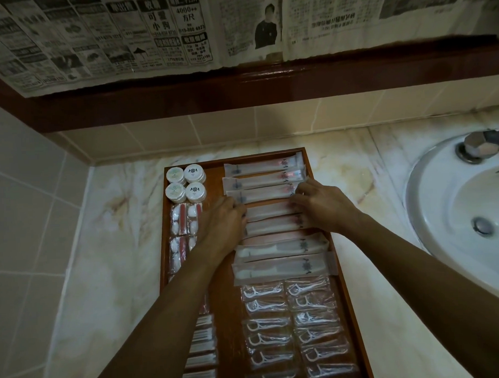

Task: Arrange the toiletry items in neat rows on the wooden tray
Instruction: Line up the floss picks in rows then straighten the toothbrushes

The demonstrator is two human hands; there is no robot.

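Both arms outstretched, left hand (pixel 224 220) and right hand (pixel 319 199) palm-down.
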